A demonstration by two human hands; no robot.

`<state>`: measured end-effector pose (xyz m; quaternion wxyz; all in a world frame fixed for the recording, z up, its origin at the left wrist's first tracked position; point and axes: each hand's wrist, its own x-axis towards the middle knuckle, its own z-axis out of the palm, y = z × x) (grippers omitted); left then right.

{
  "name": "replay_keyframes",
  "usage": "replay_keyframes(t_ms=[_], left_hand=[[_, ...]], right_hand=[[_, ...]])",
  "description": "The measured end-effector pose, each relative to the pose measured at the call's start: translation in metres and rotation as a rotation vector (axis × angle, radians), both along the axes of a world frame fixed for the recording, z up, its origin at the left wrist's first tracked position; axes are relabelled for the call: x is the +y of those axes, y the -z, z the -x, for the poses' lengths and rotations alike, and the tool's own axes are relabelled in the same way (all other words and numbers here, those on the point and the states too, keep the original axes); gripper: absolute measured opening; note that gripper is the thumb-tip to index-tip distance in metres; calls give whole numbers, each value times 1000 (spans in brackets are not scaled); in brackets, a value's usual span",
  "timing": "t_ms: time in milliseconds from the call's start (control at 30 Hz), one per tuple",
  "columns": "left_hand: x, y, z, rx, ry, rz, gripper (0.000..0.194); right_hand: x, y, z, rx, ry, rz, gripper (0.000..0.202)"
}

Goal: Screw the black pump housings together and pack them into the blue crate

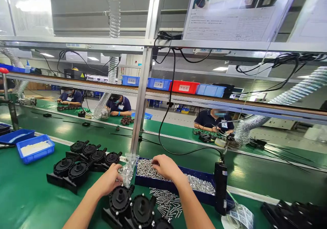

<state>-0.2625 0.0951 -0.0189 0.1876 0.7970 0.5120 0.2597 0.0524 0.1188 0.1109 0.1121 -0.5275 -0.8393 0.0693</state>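
My left hand (pixel 112 179) is closed on a clear plastic bag (pixel 129 167) with small shiny metal pieces inside. Just below it are black round plastic housings (pixel 142 208) with screws around their rims. My right hand (pixel 165 166) reaches over the long blue tray (pixel 176 188), its fingers curled down among the silver screws (pixel 145 169). Whatever its fingertips hold is hidden. Smaller metal pieces (pixel 199 184) fill the tray's right part. Loose screws (pixel 166 201) lie in a pile on the green mat in front of the tray.
More black housings (pixel 79 167) stand at the left, and others (pixel 293 215) at the lower right. A black electric screwdriver (pixel 220 188) hangs by the tray's right end, near a label roll (pixel 238 217). A blue bin (pixel 35 149) sits far left. Several co-workers work beyond the metal frame (pixel 141 103).
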Motion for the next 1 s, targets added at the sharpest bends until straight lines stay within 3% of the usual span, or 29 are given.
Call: replay_keyframes(t_ms=[100, 167, 333, 533, 700, 867, 1000], left_hand=[[12, 10, -4, 36, -40, 45, 8], [17, 15, -5, 44, -55, 64, 12], [9, 17, 9, 12, -34, 101, 11], [3, 7, 5, -14, -18, 53, 7], [4, -4, -8, -75, -94, -30, 22], [-2, -19, -13, -296, -187, -97, 34], [-7, -29, -23, -613, -226, -73, 43]], right_hand=[[14, 14, -11, -33, 50, 50, 19], [19, 22, -11, -38, 58, 63, 20], [27, 34, -1, -36, 22, 84, 19], [32, 43, 6, -71, 6, 152, 21], [30, 42, 8, -69, 37, 170, 21], [27, 35, 3, 71, 28, 132, 12], [18, 30, 14, 311, -74, 81, 15]])
